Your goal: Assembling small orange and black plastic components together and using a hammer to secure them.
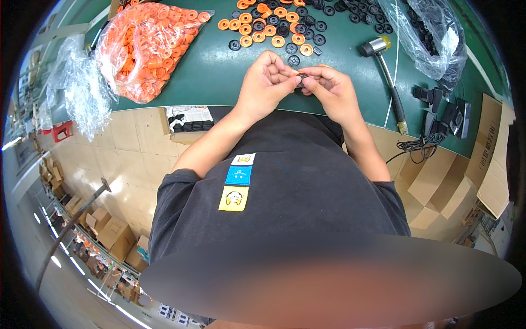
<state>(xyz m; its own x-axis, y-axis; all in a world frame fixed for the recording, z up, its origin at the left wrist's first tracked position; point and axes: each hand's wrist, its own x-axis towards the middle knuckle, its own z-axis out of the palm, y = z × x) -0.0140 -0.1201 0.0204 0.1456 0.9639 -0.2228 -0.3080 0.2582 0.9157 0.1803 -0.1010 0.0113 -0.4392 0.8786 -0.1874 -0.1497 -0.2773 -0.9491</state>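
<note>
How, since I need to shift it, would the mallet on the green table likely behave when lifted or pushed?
The mallet will probably feel head-heavy, as the middle of its head looks metallic. Its straight, shiny shaft suggests it should stay stiff. Pushed, it may swivel rather than roll far, since the head lies crosswise to the shaft.

Fingers of both hands (265, 83) cover much of a small dark piece (301, 82) at upper centre (whether one part or two, I cannot tell). The top edge cuts off the spread of orange and black discs (278, 41) and, at upper right, a clear bag (450, 38). A blurred oval (329, 285) hides the bottom centre. At lower left, items (101, 266) beyond the cardboard boxes (116, 236) are too small to identify.
</note>
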